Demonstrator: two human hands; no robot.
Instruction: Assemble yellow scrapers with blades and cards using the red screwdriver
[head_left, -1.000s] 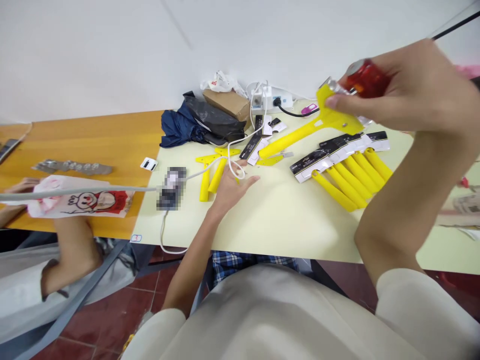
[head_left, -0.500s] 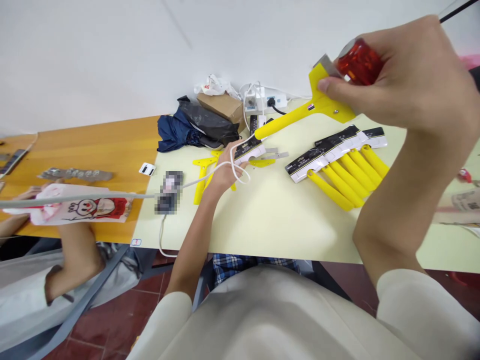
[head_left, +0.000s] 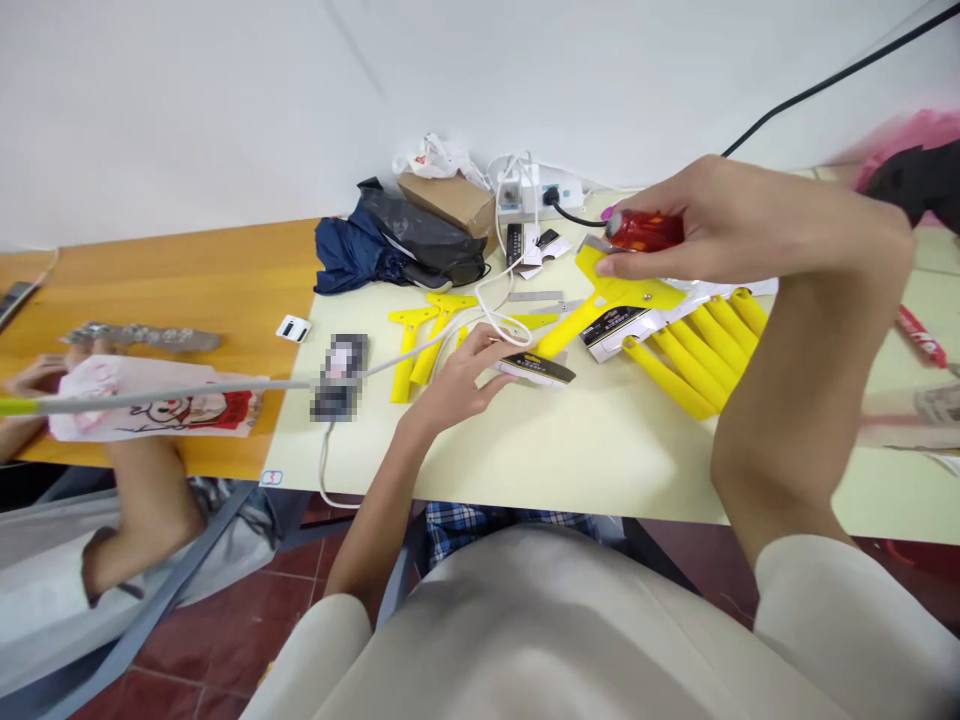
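Note:
My right hand (head_left: pixel 739 225) is closed around a yellow scraper (head_left: pixel 574 325) and the red handle of a screwdriver (head_left: pixel 649 230), thumb pressed on the scraper's wide head. The scraper's handle slants down towards my left hand (head_left: pixel 461 380). Between the thumb and fingers of that hand is a black-and-white packaging card (head_left: pixel 536 370), tilted at the end of the scraper's handle. To the right, several yellow scrapers with cards (head_left: pixel 675 365) lie side by side. Left of the card, uncarded yellow scrapers (head_left: pixel 409 345) rest on the table, with a metal blade (head_left: pixel 536 296) behind.
At the back lie a dark blue bundle (head_left: pixel 349 255), a cardboard box (head_left: pixel 450 200) and a power strip (head_left: pixel 536 195). A white cable crosses near my left hand to a pixelated device (head_left: pixel 341 375). On the left, another person's arm (head_left: pixel 154 490) is beside a printed bag (head_left: pixel 165 400).
My right hand has come down and left with the scraper and screwdriver. My left hand has moved towards me, bringing the packaging card to the scraper's handle end.

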